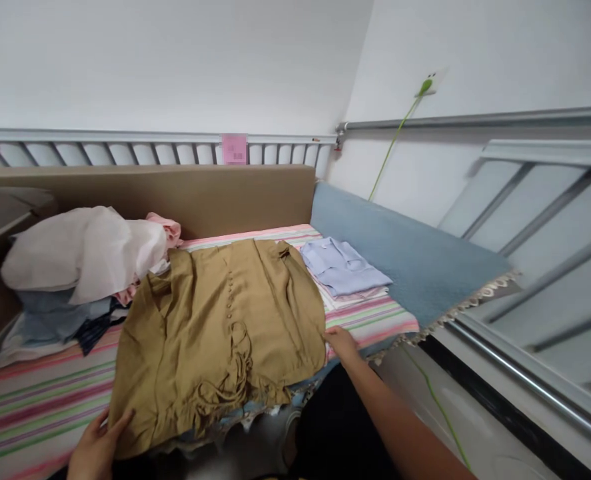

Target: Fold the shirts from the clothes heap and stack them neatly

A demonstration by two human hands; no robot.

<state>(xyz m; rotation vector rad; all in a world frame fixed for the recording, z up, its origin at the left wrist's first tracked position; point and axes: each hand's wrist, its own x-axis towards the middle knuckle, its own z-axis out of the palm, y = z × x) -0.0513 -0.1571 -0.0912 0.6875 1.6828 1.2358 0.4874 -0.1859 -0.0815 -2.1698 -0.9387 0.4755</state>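
A mustard-brown button-front blouse [210, 313] lies spread across the striped cloth, its buttons facing up. Loose ties and gathered ruffles bunch along its near hem. At the near left corner, my left hand [98, 443] grips the blouse's edge, with one digit on top of the fabric. My right hand [342, 343] pinches the right edge of the blouse between its fingertips. Just beyond that hand, a folded light-blue shirt [342, 267] rests on top of other folded pale garments [355, 298].
A heap of clothes [85, 253], white, pink and blue, sits at the left beside a cardboard box [5, 220]. Under everything is a striped cloth [40, 400]. A cardboard panel [215, 200] stands behind. Blue fabric [400, 240] covers the right side, near a green cable [390, 150].
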